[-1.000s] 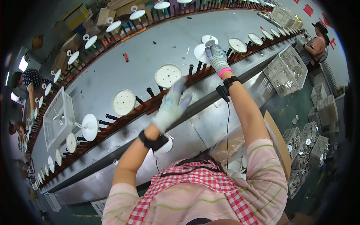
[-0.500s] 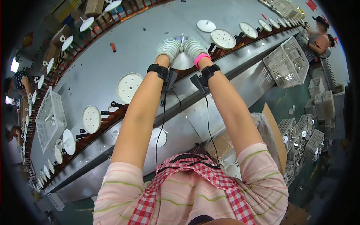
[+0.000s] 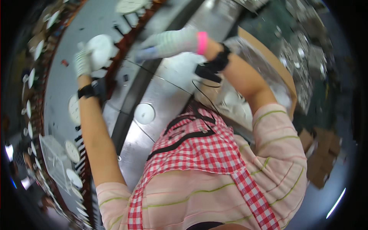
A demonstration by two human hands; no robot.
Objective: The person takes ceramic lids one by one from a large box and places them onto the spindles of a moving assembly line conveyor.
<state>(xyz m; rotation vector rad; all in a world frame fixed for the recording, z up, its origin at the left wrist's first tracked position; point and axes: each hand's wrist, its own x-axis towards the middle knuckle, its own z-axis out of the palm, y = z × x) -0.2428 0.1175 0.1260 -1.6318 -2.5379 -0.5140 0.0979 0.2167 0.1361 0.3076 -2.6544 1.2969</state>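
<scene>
My left hand [image 3: 82,62], in a pale striped glove, grips the left edge of a white round piece [image 3: 100,50] beside the row of dark pegs; its fingers are partly blurred. My right hand [image 3: 168,43], gloved with a pink band at the wrist, is apart from that piece, over the metal ledge. Its fingers point left and are smeared by motion, with a blue patch at their tips. Whether it holds anything cannot be told. Below it, a white disc [image 3: 145,113] lies on the metal ledge [image 3: 128,143].
On my right stands a cardboard box [image 3: 268,57] with a plastic liner and white pieces [image 3: 232,101] inside. Pegs with white discs [image 3: 72,151] line the grey table's edge. A white plastic basket [image 3: 53,157] sits at left. Thin cables cross the ledge from my wrists.
My view has turned to the right. The hands, together around a white cone earlier, have parted: the right has moved rightward and back toward me, while the left remains at a white round piece.
</scene>
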